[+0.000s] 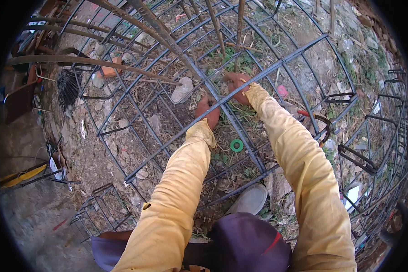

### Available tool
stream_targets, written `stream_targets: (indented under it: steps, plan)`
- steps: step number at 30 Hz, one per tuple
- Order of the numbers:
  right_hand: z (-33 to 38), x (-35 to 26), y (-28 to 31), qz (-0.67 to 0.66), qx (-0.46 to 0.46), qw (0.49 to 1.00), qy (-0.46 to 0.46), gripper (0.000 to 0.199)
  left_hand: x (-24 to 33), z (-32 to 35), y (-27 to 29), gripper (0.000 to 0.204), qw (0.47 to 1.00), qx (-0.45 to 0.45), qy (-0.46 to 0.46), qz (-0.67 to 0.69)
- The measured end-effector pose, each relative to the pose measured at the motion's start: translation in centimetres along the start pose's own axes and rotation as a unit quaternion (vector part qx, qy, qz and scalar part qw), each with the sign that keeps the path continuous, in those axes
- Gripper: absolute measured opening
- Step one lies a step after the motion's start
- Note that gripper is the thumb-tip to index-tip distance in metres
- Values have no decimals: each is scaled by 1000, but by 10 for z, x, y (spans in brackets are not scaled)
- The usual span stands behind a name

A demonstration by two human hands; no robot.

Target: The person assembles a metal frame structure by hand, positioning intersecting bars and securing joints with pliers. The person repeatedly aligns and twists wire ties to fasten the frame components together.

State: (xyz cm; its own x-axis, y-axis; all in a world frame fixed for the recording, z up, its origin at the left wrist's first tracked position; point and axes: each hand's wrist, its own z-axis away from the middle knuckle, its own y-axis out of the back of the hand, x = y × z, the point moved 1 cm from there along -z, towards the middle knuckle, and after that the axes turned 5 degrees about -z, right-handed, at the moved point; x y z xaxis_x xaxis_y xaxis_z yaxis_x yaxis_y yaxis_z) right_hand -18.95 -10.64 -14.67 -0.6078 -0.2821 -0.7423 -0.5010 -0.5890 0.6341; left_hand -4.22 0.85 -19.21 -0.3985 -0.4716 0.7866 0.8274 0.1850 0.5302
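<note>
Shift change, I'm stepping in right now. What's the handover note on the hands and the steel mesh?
Left hand: in an orange-brown glove, gripping the long diagonal steel bar.
Right hand: gloved too, at a bar crossing further up that same bar; too small to tell what it holds.
The grey rebar grid lies over stony ground, a green plastic ring beneath it.
Which crossings are tied can't be judged from here.

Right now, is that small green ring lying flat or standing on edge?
Flat: the green ring shows its full round opening, lying on the ground under the rebar grid.
</note>
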Motion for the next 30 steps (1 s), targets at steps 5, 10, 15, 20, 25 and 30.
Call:
stream_targets:
  steps: [5, 10, 15, 20, 25, 30]
  plan:
    - [-5, -5, 6, -3, -49, 999, -14, 33, -2, -1, 7, 14, 991, -30, 64, 113]
    - [-6, 0, 3, 44, -47, 997, 36, 32, -28, -11, 1, 25, 995, 2, -34, -96]
    - [-4, 32, 7, 133, -66, 985, 92, 31, -28, -28, -23, 29, 944, -39, -140, -295]
    - [-5, 1, 14, -3, -75, 997, 3, 30, -52, -43, 8, 14, 841, -76, -262, -467]
    - [-8, 22, 8, 108, -94, 984, 107, 31, -13, -23, 31, 27, 900, -150, -376, -160]
    - [-6, 6, 5, -10, -95, 993, 74, 29, 14, -16, 53, 30, 860, -145, -426, -239]
